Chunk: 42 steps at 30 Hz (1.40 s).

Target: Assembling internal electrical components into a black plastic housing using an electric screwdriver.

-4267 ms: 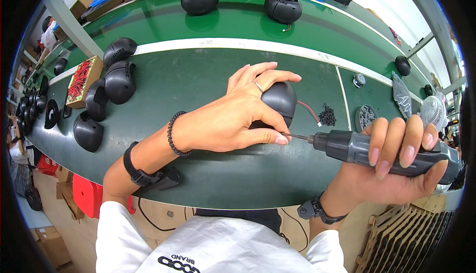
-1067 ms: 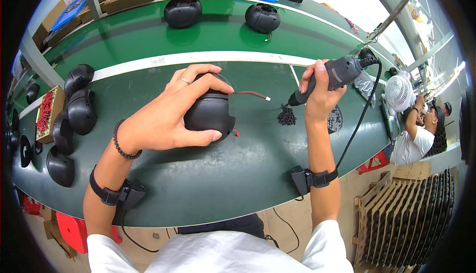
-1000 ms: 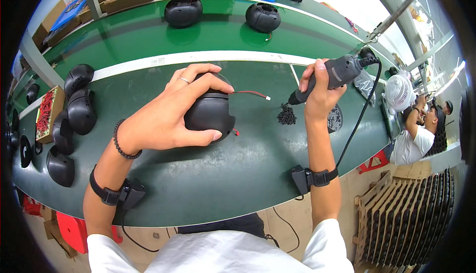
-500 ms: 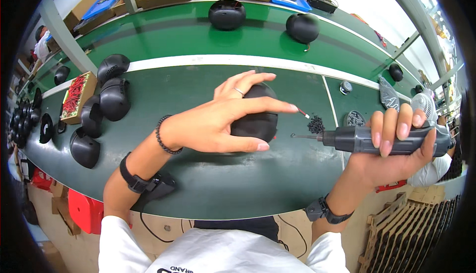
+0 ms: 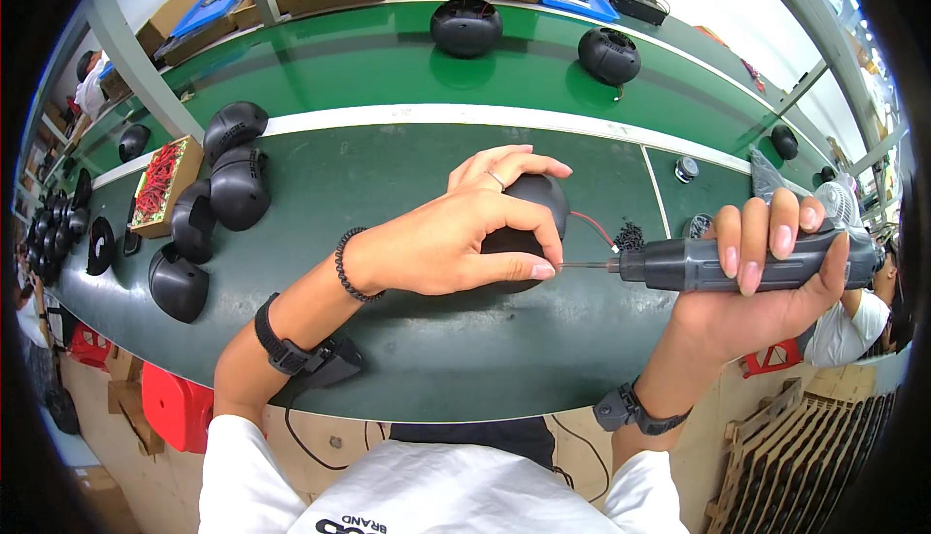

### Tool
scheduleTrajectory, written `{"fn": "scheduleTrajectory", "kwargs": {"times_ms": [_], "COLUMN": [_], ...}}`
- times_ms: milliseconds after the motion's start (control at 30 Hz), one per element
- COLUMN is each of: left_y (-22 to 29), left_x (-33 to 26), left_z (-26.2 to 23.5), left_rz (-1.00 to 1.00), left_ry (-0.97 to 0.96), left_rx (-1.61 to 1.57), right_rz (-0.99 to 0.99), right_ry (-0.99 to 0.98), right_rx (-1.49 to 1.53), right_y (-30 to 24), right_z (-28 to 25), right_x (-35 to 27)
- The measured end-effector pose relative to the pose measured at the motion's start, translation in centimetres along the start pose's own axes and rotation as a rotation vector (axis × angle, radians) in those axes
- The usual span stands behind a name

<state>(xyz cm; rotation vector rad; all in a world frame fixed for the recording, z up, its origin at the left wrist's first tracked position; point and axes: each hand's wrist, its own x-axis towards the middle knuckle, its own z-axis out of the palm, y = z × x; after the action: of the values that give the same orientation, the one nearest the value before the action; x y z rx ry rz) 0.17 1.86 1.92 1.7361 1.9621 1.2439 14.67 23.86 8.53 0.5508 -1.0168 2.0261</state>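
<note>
Left grip [image 5: 456, 243] over a black housing [image 5: 507, 240], right grip [image 5: 742, 296] around a screwdriver [image 5: 664, 264]

The left grip is arched and partly closed, its fingers spread across the far side of the housing and its thumb along the near side. The tips of index finger and thumb come almost together at the housing's right edge, just where the slim metal bit [image 5: 588, 265] ends; whether the bit meets a screw there is hidden. The right grip is wrapped firmly round the screwdriver's thick barrel, four fingers over the top and the thumb up the near side, holding the tool roughly level.

The housing sits on the tabletop [image 5: 465, 359], near its middle, a rounded matt shell largely covered by the hand. A thin red lead [image 5: 593, 226] curves from its right side to a small white plug [image 5: 615, 249]. The tabletop is smooth, dark green, with pale scuffs. Near the plug lies a loose heap of tiny black screws [image 5: 629, 234]; a round dish [image 5: 698, 225], partly hidden behind the fingers, stands just beyond.

Well to the left, curved black shells [image 5: 240, 190] lie close together beside an open cardboard box [image 5: 181, 190] filled with tangled red wires [image 5: 160, 180].
</note>
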Motion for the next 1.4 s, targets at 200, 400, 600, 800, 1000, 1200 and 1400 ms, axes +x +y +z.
{"fn": "scheduleTrajectory", "kwargs": {"times_ms": [200,400,600,800,1000,1200,1400], "left_y": [0.4,-0.6,-1.4,-1.5,-1.4,-1.6,-1.4], "left_x": [0.5,0.7,0.6,0.5,0.6,0.6,0.7], "left_z": [0.0,0.3,0.7,1.0,1.0,1.2,1.5], "left_rz": [-0.037,-0.016,0.001,-0.002,0.003,0.021,0.007], "left_ry": [0.042,0.160,0.268,0.293,0.292,0.273,0.305], "left_rx": [-0.048,-0.417,-0.566,-0.604,-0.622,-0.630,-0.732], "right_rz": [-0.015,-0.124,-0.204,-0.219,-0.236,-0.245,-0.243], "right_ry": [-0.001,0.004,0.132,0.182,0.195,0.213,0.134], "right_rx": [-0.010,-0.007,-0.021,-0.028,-0.036,-0.046,-0.068], "right_y": [-0.1,0.6,1.6,1.6,1.6,1.3,0.8], "right_z": [0.0,0.6,2.2,2.7,2.9,3.0,3.1], "right_x": [-0.1,0.1,0.3,0.4,0.5,0.7,0.4]}}
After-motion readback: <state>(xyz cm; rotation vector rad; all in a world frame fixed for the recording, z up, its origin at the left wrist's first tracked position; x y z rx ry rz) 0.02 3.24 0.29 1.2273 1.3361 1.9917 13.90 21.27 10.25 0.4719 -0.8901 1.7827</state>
